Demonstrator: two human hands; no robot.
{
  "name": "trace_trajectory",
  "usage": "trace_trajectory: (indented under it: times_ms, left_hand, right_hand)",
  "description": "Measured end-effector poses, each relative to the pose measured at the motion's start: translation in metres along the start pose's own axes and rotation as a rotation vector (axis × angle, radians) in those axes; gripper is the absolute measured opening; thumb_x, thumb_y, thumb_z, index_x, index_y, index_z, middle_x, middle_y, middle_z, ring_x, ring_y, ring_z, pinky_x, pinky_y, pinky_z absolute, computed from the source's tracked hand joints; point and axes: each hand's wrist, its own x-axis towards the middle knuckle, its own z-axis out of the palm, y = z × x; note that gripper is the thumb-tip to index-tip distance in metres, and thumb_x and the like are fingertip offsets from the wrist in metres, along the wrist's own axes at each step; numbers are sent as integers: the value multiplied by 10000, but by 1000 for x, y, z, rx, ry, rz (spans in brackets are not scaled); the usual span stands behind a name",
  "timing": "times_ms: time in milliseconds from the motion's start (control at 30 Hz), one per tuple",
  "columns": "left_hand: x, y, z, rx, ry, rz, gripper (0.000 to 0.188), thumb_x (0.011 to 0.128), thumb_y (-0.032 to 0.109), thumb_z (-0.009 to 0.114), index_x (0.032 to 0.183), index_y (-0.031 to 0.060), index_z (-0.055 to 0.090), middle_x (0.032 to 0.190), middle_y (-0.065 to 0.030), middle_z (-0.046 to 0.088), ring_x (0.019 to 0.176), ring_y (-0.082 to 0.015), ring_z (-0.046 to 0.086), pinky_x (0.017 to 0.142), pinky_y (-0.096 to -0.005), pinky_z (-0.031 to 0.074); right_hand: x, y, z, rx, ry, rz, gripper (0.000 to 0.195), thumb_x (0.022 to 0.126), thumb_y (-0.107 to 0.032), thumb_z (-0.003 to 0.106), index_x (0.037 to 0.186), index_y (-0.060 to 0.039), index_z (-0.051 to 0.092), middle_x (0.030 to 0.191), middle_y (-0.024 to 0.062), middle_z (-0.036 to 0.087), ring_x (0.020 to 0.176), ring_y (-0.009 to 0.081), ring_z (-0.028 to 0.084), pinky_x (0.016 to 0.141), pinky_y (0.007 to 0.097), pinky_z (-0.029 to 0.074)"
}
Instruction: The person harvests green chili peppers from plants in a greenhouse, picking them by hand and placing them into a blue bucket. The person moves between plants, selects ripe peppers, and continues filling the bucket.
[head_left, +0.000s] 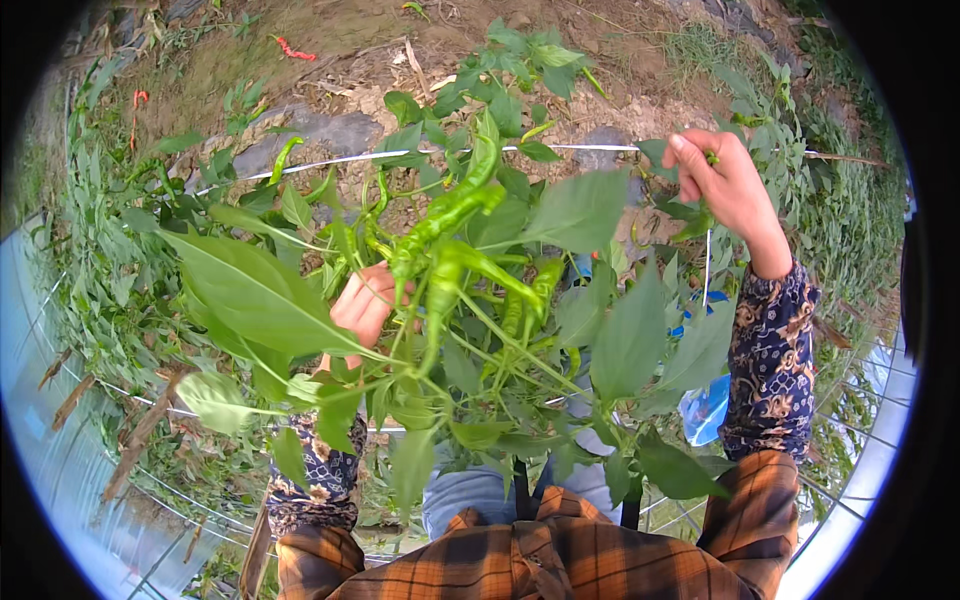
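A chili pepper plant (480, 352) rises close before me, with broad leaves and several long, wrinkled green peppers (442, 225) hanging in its middle. My left hand (366, 306) is in among the foliage at the left of these peppers, fingers curled; leaves and stems partly cover it, so what it touches is hidden. Out to the right, my right hand (724, 180) is closed on a green chili pepper (711, 157). The pepper's stem end shows between thumb and fingers, and green shows below the palm.
White twine (585, 147) crosses behind the plant. A red pepper (294, 51) lies on bare soil (225, 82) at the far left. A blue plastic bag (705, 412) hangs by my right sleeve. Wooden stakes (142, 435) and clear plastic film (67, 397) border the left side.
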Motion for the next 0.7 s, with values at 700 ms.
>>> trace_trajectory:
  times_ms: [700]
  left_hand:
    - [40, -59, -80, -846, 598, -467, 239, 908, 154, 632, 1092, 67, 508, 970, -63, 567, 910, -219, 575, 899, -390, 502]
  right_hand:
    - [-32, 57, 28, 322, 41, -82, 131, 917, -81, 564, 918, 32, 630, 693, 19, 583, 533, 62, 492, 517, 247, 406]
